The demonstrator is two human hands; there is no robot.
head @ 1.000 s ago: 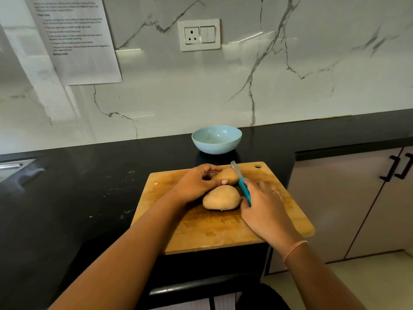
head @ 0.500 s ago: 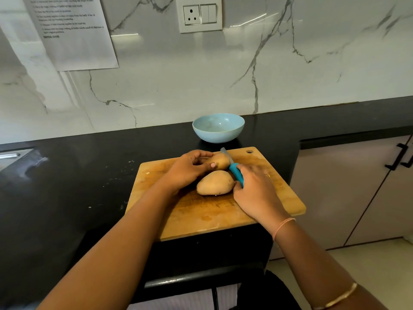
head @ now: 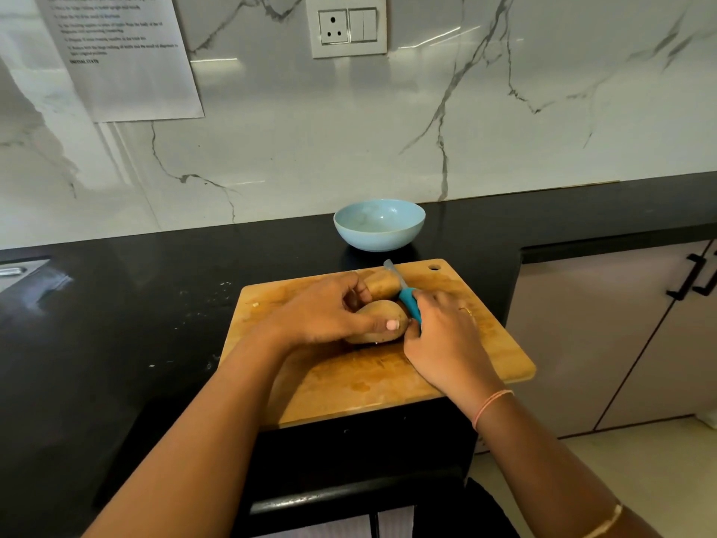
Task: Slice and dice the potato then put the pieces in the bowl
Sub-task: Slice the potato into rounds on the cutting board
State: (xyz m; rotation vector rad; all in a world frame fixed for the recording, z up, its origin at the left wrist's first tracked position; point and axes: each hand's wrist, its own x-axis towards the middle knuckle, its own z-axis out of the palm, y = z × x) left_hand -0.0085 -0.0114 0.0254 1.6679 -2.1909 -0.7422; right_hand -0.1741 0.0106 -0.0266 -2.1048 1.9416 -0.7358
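Observation:
Two brown potato halves lie on the wooden cutting board [head: 492, 343]. The near potato half [head: 382, 328] sits under my left hand [head: 322, 316], whose thumb and fingers grip it. The far potato half [head: 382, 285] lies just behind, free. My right hand [head: 446, 339] holds a knife [head: 405, 295] with a blue handle; its blade points away from me, across the right end of the far half. A light blue bowl [head: 379, 227], with nothing inside, stands behind the board.
The board lies on a black countertop [head: 116, 324] whose front edge is under the board's near side. A marble wall with a socket [head: 347, 25] and a taped paper sheet [head: 120, 52] rises behind. Cabinet doors [head: 620, 324] stand to the right, a sink corner [head: 19, 271] at far left.
My left hand has shifted from the far potato half onto the near one and now grips it. The knife in my right hand has stayed beside the halves. The camera has tilted down.

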